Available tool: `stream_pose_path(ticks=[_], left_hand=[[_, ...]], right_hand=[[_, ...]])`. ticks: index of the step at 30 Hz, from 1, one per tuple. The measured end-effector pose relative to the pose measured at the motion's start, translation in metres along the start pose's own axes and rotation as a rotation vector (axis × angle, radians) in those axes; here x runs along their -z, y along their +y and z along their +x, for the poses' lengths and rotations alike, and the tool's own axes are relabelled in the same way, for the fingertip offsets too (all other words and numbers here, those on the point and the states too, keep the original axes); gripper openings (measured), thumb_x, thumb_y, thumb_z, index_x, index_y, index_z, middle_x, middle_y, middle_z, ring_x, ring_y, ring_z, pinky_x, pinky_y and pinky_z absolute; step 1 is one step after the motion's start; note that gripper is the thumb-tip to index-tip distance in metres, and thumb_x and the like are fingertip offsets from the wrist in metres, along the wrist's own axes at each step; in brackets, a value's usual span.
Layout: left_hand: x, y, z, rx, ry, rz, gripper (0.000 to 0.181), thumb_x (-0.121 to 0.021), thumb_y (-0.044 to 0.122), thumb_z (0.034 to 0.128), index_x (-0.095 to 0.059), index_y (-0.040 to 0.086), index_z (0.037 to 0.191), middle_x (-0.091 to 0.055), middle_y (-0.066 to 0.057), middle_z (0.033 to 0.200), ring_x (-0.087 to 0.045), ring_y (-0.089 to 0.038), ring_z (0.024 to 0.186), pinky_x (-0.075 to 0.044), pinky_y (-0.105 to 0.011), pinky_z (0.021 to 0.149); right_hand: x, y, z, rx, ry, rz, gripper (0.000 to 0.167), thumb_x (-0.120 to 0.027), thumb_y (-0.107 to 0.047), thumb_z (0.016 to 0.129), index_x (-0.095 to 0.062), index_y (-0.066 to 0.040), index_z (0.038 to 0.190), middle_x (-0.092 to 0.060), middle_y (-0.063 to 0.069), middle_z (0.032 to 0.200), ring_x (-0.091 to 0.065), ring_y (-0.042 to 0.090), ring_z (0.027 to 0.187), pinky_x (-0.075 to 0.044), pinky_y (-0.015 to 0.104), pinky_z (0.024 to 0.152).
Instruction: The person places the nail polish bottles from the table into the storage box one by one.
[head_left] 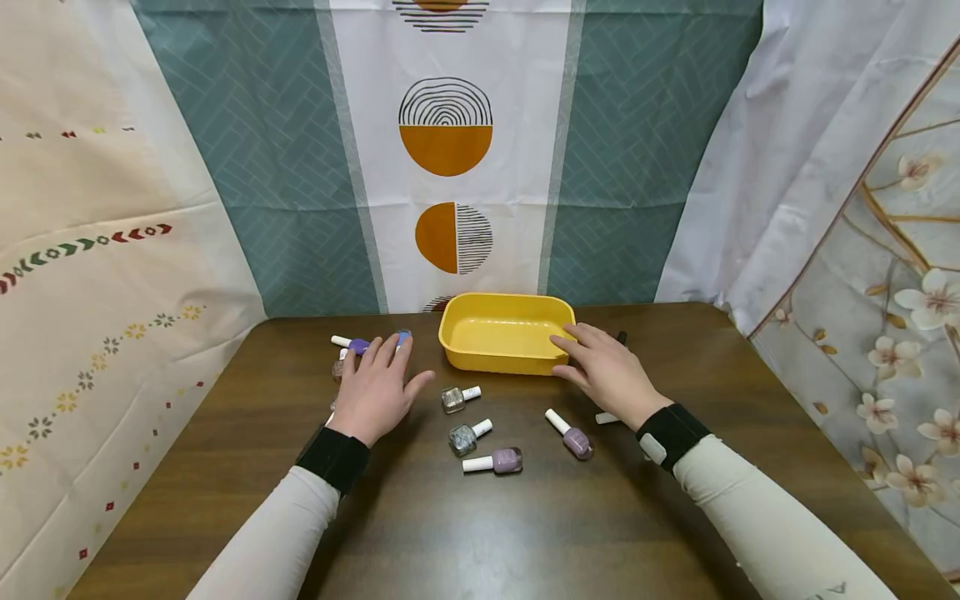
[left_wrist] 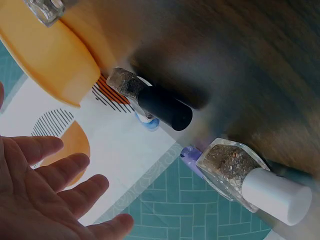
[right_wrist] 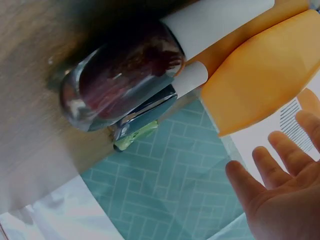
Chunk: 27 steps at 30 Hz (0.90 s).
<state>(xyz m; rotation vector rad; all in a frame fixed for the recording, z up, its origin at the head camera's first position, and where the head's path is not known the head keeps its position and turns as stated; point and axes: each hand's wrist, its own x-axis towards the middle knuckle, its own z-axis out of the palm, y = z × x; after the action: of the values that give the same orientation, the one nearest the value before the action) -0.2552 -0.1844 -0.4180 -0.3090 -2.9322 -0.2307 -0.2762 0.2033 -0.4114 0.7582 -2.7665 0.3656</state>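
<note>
My left hand point(head_left: 375, 390) is spread over a group of nail polish bottles at the left, fingers loosely extended. A purple bottle point(head_left: 358, 346) and a blue bottle point(head_left: 403, 335) peek out past its fingertips. In the left wrist view, a glittery bottle with a white cap point(left_wrist: 232, 160) and a black-capped bottle point(left_wrist: 165, 107) lie apart from the fingers. My right hand point(head_left: 609, 373), also holding nothing, hovers by the right end of a yellow tray point(head_left: 502, 335); contact is unclear. Near it, the right wrist view shows a dark red bottle point(right_wrist: 125, 75) and a green bottle point(right_wrist: 137, 136).
Between the hands lie a gold glitter bottle point(head_left: 453, 400), a grey glitter bottle point(head_left: 462, 439) and two mauve bottles, one crosswise point(head_left: 507, 461) and one slanted point(head_left: 578, 443). Patterned curtains point(head_left: 630, 150) hang behind the brown table point(head_left: 480, 533).
</note>
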Motion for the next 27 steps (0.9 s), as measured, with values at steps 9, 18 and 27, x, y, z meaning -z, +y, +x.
stream_pose_path(ticks=[9, 18, 27], left_hand=[[0.001, 0.000, 0.002, -0.044, 0.050, 0.010, 0.081, -0.054, 0.060, 0.1121, -0.042, 0.003, 0.168, -0.045, -0.023, 0.169, -0.038, -0.046, 0.157, -0.018, -0.068, 0.131], [0.005, 0.007, 0.009, -0.071, 0.082, 0.022, 0.073, -0.059, 0.055, 0.1115, -0.051, 0.003, 0.163, -0.052, -0.023, 0.164, -0.044, -0.044, 0.154, -0.027, -0.065, 0.129], [0.005, 0.017, 0.012, -0.108, 0.082, 0.008, 0.068, -0.062, 0.052, 0.1108, -0.057, 0.004, 0.159, -0.056, -0.022, 0.160, -0.047, -0.043, 0.152, -0.025, -0.063, 0.131]], right_hand=[[-0.003, -0.006, 0.008, 0.037, 0.048, 0.014, 0.053, -0.083, -0.034, 0.100, -0.072, -0.011, 0.147, -0.065, 0.016, 0.151, -0.056, 0.036, 0.143, -0.050, 0.058, 0.116], [-0.006, -0.007, 0.015, 0.054, 0.080, 0.010, 0.044, -0.088, -0.028, 0.096, -0.079, -0.012, 0.136, -0.072, 0.013, 0.138, -0.062, 0.034, 0.133, -0.055, 0.054, 0.112], [-0.010, -0.010, 0.016, 0.074, 0.100, 0.029, 0.034, -0.089, -0.018, 0.094, -0.084, -0.011, 0.127, -0.075, 0.011, 0.128, -0.066, 0.033, 0.126, -0.059, 0.050, 0.107]])
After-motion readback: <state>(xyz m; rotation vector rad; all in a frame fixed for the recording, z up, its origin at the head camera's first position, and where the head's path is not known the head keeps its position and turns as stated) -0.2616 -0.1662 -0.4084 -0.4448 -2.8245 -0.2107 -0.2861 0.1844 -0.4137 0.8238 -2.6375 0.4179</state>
